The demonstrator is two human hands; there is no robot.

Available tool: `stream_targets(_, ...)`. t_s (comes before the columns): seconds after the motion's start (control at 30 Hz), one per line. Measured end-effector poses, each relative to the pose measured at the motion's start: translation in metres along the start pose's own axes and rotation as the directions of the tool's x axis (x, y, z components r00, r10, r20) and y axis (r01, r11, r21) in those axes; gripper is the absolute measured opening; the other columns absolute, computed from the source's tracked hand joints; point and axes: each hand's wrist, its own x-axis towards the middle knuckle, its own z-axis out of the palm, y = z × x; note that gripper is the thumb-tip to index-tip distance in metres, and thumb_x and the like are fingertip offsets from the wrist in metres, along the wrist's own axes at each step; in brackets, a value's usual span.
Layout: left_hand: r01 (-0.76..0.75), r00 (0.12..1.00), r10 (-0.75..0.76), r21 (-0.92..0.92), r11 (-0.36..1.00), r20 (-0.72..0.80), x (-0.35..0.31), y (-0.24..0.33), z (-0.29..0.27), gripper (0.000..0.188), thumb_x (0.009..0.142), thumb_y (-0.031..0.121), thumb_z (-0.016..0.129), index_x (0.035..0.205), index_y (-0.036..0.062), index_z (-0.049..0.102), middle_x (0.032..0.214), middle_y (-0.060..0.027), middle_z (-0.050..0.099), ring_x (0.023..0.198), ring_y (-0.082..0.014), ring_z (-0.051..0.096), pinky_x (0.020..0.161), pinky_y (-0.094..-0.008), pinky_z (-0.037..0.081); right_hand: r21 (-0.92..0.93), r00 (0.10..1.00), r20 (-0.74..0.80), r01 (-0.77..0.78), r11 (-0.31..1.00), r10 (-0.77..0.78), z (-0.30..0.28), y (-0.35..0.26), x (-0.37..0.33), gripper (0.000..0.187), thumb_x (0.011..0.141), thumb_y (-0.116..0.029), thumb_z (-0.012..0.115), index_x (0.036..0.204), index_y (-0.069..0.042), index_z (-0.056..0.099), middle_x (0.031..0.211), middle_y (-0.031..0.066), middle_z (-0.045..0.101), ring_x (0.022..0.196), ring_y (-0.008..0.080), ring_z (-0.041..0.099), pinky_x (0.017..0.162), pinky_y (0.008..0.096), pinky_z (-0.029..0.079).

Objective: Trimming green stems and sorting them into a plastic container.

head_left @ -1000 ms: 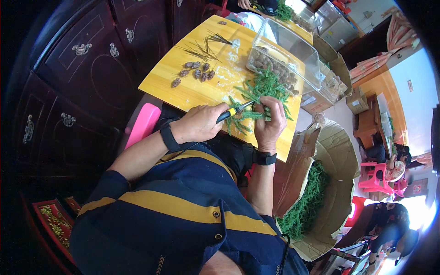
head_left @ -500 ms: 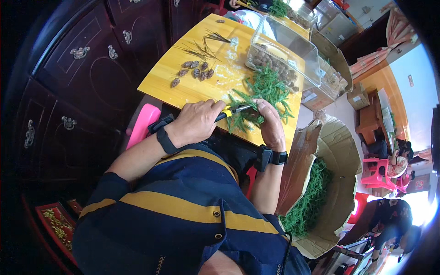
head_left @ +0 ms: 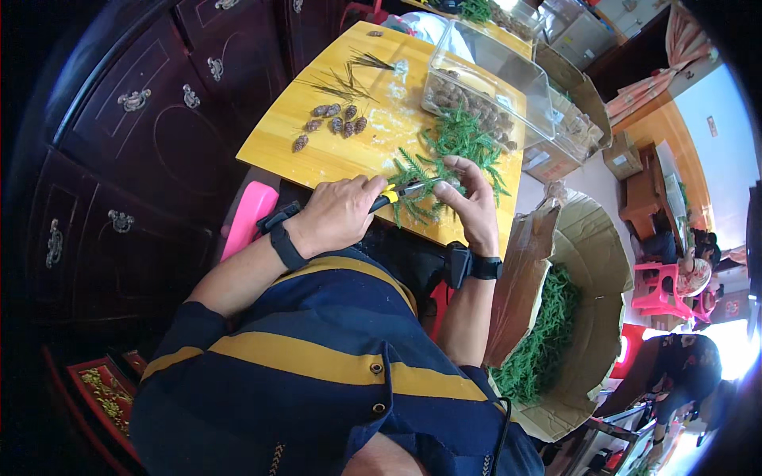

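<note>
My left hand point(head_left: 337, 214) is wrapped round the yellow-and-black handles of a pair of pliers point(head_left: 386, 197). The metal jaws point right, over green artificial fir sprigs point(head_left: 460, 147) at the table's near edge. Just past the jaw tips is my right hand point(head_left: 475, 208), its thumb and forefinger spread apart with nothing visible between them. The thumb is close to the jaw tips; whether they touch I cannot tell. Several brown pine cones point(head_left: 336, 124) lie on the yellow wooden table point(head_left: 294, 163), and behind them are thin dark wire stems point(head_left: 343, 84).
A clear plastic bin point(head_left: 496, 79) of pine cones stands at the table's far right. Right of my right forearm is an open cardboard box point(head_left: 591, 262) holding green sprigs point(head_left: 548, 341). Dark cabinets point(head_left: 135, 166) line the left, near a pink chair point(head_left: 248, 213). Other people are at the right.
My right thumb and forefinger have come apart from a pinch near the jaw tips, and the hand has turned slightly. My left hand keeps its hold on the pliers almost in place.
</note>
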Motion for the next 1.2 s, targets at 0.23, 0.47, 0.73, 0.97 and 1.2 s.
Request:
stream_targets(0.23,0.121,0.986,-0.102,-0.147,0.982,0.129,-0.001,-0.001,-0.003,0.035,0.084,0.009,0.059,0.116,0.0026,0.049,0.091,-0.0234,0.067,0.089,-0.0438,0.066,0.075,-0.0528,0.052,-0.801,0.887,-0.015,0.266,0.536,-0.462,0.015,-0.009,0.002,0.048,0.073,-0.018,0.088,0.106,-0.003,0.056,0.104,0.0036,0.06,0.092,0.0117,0.056,0.08,0.0275,0.048)
stream_targets(0.47,0.113,0.989,-0.091,-0.192,0.975,0.119,0.002,0.0,-0.005,0.036,0.084,0.01,0.059,0.118,0.0024,0.049,0.097,-0.024,0.066,0.091,-0.0439,0.065,0.077,-0.0529,0.052,-0.403,0.969,-0.132,0.142,0.904,-0.211,0.015,-0.004,0.002,0.042,0.076,-0.013,0.087,0.103,-0.005,0.056,0.096,-0.0005,0.061,0.083,0.0074,0.057,0.073,0.0231,0.049)
stream_targets(0.73,0.067,0.992,-0.04,-0.231,0.971,0.119,0.005,-0.003,-0.014,0.041,0.084,0.009,0.061,0.123,0.0031,0.049,0.109,-0.0236,0.064,0.1,-0.0421,0.064,0.083,-0.051,0.052,0.031,1.0,-0.001,0.006,1.0,-0.006,0.014,-0.012,-0.003,0.035,0.08,-0.007,0.082,0.108,-0.008,0.059,0.09,-0.0035,0.06,0.08,0.0051,0.057,0.07,0.0213,0.048)
stream_targets(0.97,-0.049,0.992,0.083,-0.302,0.952,0.099,0.009,-0.006,-0.012,0.043,0.084,0.007,0.061,0.125,0.0022,0.049,0.113,-0.0217,0.062,0.105,-0.0404,0.062,0.089,-0.0483,0.051,0.329,0.99,0.143,-0.067,0.942,0.02,0.007,0.001,-0.002,0.035,0.082,-0.015,0.08,0.108,-0.007,0.06,0.088,-0.0026,0.059,0.071,0.0076,0.056,0.064,0.0218,0.047)
stream_targets(1.2,-0.075,0.993,0.102,-0.345,0.936,0.062,0.008,-0.007,-0.005,0.043,0.084,0.007,0.062,0.125,0.0015,0.051,0.116,-0.0203,0.061,0.109,-0.039,0.06,0.092,-0.0469,0.05,0.506,0.947,0.313,-0.23,0.831,0.071,0.006,0.018,0.003,0.041,0.08,-0.025,0.08,0.11,-0.006,0.057,0.084,0.002,0.059,0.06,0.0112,0.053,0.057,0.0247,0.045)
